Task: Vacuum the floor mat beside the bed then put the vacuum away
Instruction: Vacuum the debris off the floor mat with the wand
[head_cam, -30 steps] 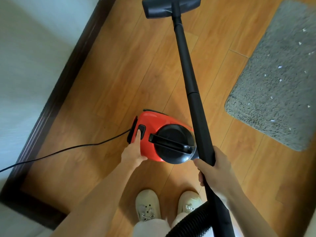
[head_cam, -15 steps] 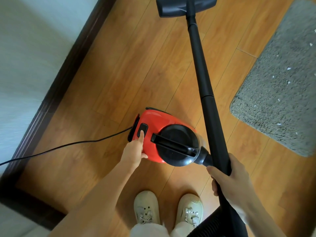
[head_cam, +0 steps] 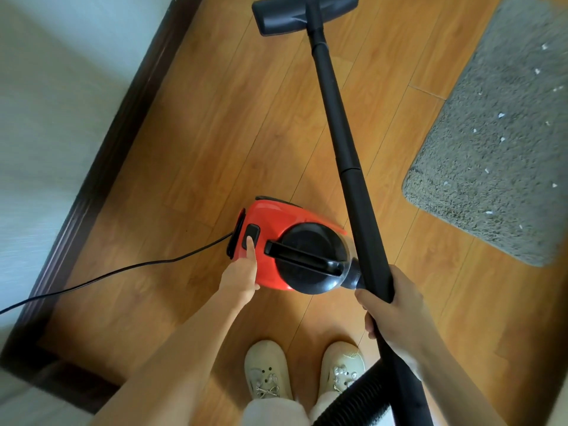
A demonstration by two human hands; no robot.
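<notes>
- Head view, looking straight down: a red vacuum canister [head_cam: 276, 241] sits on the wood floor [head_cam: 215, 118], just ahead of two pale shoes [head_cam: 267, 373].
- Left hand [head_cam: 241, 275] reaches to the canister's rear; its index finger is extended, tip on the black button [head_cam: 251, 236], the other fingers curled under (they hold nothing that shows).
- Right hand [head_cam: 390, 305] grips the black wand [head_cam: 341, 142], fingers wrapped round the tube just beside the canister's black round top [head_cam: 313, 256].
- A carry handle [head_cam: 304, 259] lies across that round top, untouched.
- The wand runs up the frame away from the person to the floor nozzle [head_cam: 304, 13], which lies on bare wood near the top edge.
- A ribbed black hose [head_cam: 347, 401] curves off below the right hand, past the right shoe.
- The grey floor mat [head_cam: 504, 142] lies at right, well apart from the nozzle and speckled with small white bits [head_cam: 501, 115] (what they are, cannot tell).
- A black power cord [head_cam: 123, 269] leaves the canister's rear and trails left across the floor, over the dark baseboard [head_cam: 101, 167].
- A pale wall [head_cam: 61, 87] lies left of the baseboard.
</notes>
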